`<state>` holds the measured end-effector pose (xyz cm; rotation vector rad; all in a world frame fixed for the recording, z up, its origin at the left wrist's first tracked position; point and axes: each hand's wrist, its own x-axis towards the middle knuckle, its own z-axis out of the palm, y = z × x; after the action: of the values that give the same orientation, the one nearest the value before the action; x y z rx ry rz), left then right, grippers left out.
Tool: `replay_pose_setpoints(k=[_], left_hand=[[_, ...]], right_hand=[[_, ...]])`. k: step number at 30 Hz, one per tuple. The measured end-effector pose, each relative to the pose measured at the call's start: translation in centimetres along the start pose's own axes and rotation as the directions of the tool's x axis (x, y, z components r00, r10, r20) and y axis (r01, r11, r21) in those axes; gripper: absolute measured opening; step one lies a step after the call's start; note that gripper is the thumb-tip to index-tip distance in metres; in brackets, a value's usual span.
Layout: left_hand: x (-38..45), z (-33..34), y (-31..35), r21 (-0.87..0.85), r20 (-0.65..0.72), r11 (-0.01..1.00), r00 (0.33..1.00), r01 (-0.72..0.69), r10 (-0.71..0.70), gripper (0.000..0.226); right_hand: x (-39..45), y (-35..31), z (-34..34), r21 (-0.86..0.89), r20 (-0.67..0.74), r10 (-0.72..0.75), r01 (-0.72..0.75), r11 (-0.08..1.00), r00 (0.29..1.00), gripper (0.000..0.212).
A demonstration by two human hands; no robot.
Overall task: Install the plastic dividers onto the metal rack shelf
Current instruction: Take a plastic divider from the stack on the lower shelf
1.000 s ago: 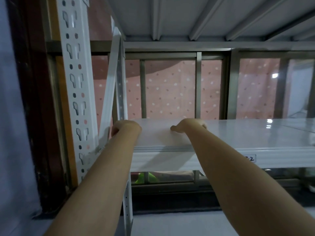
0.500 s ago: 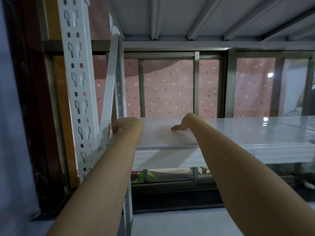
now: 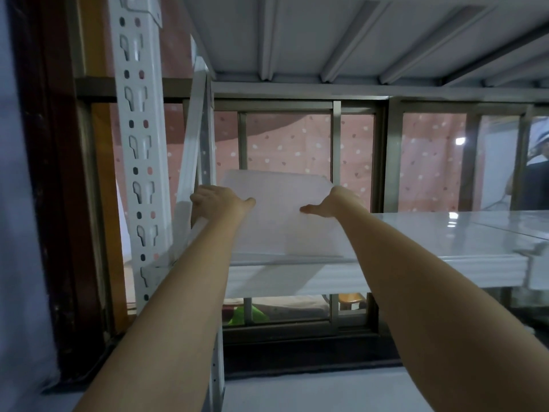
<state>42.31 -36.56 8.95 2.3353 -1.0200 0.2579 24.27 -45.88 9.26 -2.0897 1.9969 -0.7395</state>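
Left hand (image 3: 218, 200) and right hand (image 3: 329, 203) grip 1 divider (image 3: 279, 221) by its sides, far edge tilted up off shelf (image 3: 445, 236) (not seated; no fitted dividers visible).

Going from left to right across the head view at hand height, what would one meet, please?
White slotted upright → left hand → translucent plastic divider → right hand → glossy white shelf.

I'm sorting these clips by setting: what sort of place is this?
Probably a storeroom or small warehouse. A white slotted rack upright carries a bare metal shelf, with another ribbed shelf overhead. Behind stands a metal-framed window backed by dotted pink fabric.
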Motion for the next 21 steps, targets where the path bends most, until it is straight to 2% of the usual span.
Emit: replay_pose_setpoints(k=[2, 5, 7, 10, 13, 18, 21], left_hand=[[0.3, -0.2, 0.2, -0.089, 0.001, 0.996, 1.0, -0.012, 0.012, 0.103], [0.8, -0.4, 0.9, -0.213, 0.014, 0.977, 1.0, -0.004, 0.008, 0.108], [0.8, -0.8, 1.4, -0.253, 0.008, 0.967, 0.999, -0.035, 0.038, 0.11], [0.3, -1.5, 2.3, -0.295, -0.004, 0.952, 0.996, -0.085, 0.088, 0.112], [-0.3, -1.9, 3.0, -0.35, 0.022, 0.928, 0.99, -0.124, 0.14, 0.116], [-1.3, -1.7, 3.9, -0.404, 0.039, 0.9, 0.98, -0.166, 0.198, 0.115], [-1.6, -1.2, 4.2, -0.509, -0.025, 0.846, 0.986, -0.155, 0.165, 0.109]], right_hand=[[-0.2, 0.3, -0.9, 0.035, -0.035, 0.015, -0.014, 0.999, 0.999, 0.091], [-1.0, 0.7, -2.6, -0.013, -0.101, 0.061, -0.063, 0.998, 0.993, 0.098], [-0.7, 0.5, -3.4, -0.059, -0.084, 0.108, -0.113, 0.992, 0.991, 0.114], [0.1, 0.4, -3.9, -0.146, 0.024, 0.209, -0.204, 0.968, 0.978, 0.149], [1.2, 1.2, -4.1, -0.182, 0.028, 0.228, -0.22, 0.958, 0.973, 0.163], [0.1, 2.6, -4.9, -0.202, -0.01, 0.229, -0.227, 0.953, 0.973, 0.154], [-1.5, 3.5, -5.8, -0.192, -0.048, 0.186, -0.191, 0.963, 0.981, 0.144]])
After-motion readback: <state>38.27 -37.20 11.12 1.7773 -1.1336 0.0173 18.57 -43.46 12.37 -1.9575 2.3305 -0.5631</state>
